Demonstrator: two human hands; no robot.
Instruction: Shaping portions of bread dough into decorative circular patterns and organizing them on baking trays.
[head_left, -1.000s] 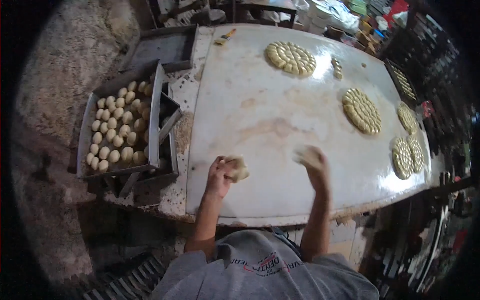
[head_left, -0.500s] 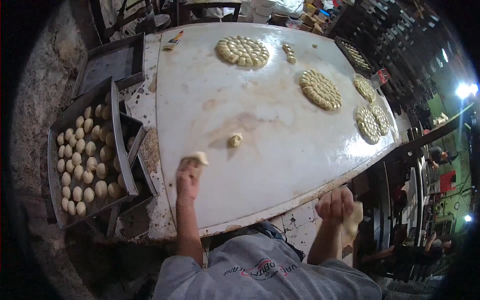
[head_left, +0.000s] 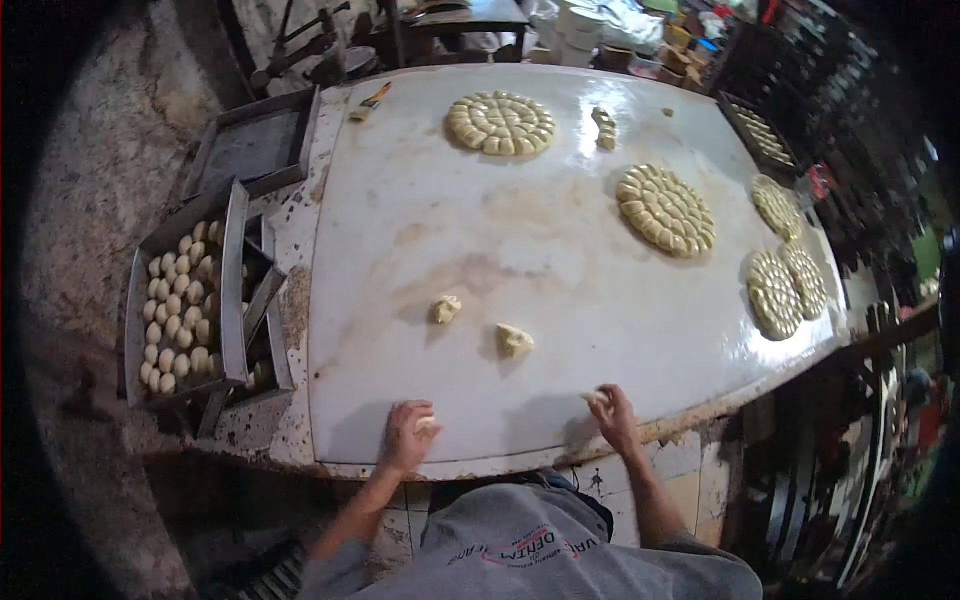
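My left hand (head_left: 408,432) is low over the near edge of the white worktop (head_left: 380,250), fingers curled round a piece of pale dough (head_left: 427,426). My right hand (head_left: 612,412) grips another small dough piece (head_left: 592,397) near that edge, further right. Between and beyond my hands lie two loose dough lumps, one (head_left: 446,309) left of centre and one (head_left: 514,340) nearer me.
A metal tray (head_left: 134,300) of dough balls rests on stacked trays at left, an empty tray (head_left: 195,170) behind it. Scored dough rounds (head_left: 665,210) sit toward the back and right, near a brush (head_left: 365,108) and a filled tray (head_left: 760,140).
A second lump has appeared on the worktop. My hands have shifted to the near edge, the left moving down, the right coming back onto the table area. The view has also shifted.
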